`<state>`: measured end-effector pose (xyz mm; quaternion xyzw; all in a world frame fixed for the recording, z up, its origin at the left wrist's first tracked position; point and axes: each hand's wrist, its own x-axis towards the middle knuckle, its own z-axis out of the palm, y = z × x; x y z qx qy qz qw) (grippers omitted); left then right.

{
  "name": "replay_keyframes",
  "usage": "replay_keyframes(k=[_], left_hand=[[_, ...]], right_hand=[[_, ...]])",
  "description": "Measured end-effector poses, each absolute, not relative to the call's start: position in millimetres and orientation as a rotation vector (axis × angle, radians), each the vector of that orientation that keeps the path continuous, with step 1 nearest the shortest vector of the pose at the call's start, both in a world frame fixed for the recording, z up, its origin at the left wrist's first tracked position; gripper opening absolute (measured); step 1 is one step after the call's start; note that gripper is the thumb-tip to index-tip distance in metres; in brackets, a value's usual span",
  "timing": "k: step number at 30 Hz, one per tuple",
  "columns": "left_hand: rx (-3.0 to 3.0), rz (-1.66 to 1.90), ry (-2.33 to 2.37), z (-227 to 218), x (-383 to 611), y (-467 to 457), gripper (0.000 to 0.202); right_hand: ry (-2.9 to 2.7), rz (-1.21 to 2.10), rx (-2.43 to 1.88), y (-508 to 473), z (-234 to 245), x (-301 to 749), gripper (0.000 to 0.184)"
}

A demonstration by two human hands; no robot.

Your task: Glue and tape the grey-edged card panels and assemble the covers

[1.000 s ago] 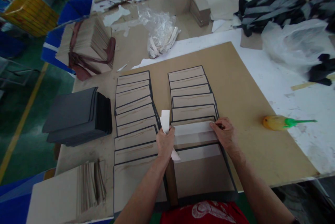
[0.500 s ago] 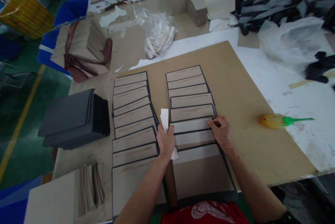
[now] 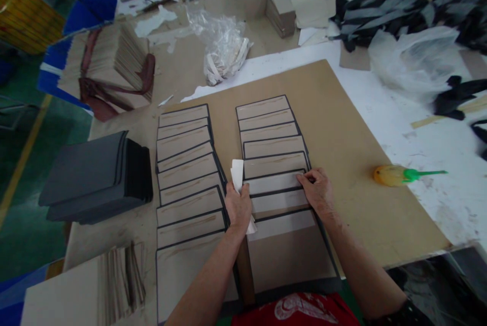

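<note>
My left hand is closed around a small bundle of white paper strips, which sticks out above and below the fingers. With thumb and fingertips pinched, my right hand holds the right end of a white strip. That strip lies flat along the top of a black-edged cardboard panel in the right column; my left fingertips are at its other end. Nearer panels in this column carry pale strips, while those farther up show brownish glue streaks. A second overlapping column of panels lies to the left, also streaked.
A yellow glue bottle with a green nozzle lies on the right of the brown board. At left are a black panel stack, tied cardboard and loose cardboard. Clear plastic bags and black strips lie behind.
The camera view has shifted slightly, moving the scene a little left. Both hands keep nearly the same places at the strip's two ends; the bundle stays in my left hand.
</note>
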<state>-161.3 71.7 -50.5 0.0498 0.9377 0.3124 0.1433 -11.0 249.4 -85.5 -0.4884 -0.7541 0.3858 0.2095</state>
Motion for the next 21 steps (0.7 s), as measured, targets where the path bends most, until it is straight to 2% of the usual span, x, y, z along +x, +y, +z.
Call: replay_keyframes(k=[12, 17, 21], left_hand=[[0.184, 0.91, 2.746, -52.2, -161.2, 73.3, 0.017], [0.163, 0.952, 2.706, -55.7, -165.6, 72.6, 0.016], [0.099, 0.984, 2.682, -53.2, -170.4, 70.2, 0.015]], right_hand=[[-2.185, 1.047, -1.499, 260.0, -78.2, -15.8, 0.028], [-2.106, 1.235, -1.534, 272.5, -81.4, -13.8, 0.021], [-2.068, 1.266, -1.512, 280.3, -84.3, -12.3, 0.018]])
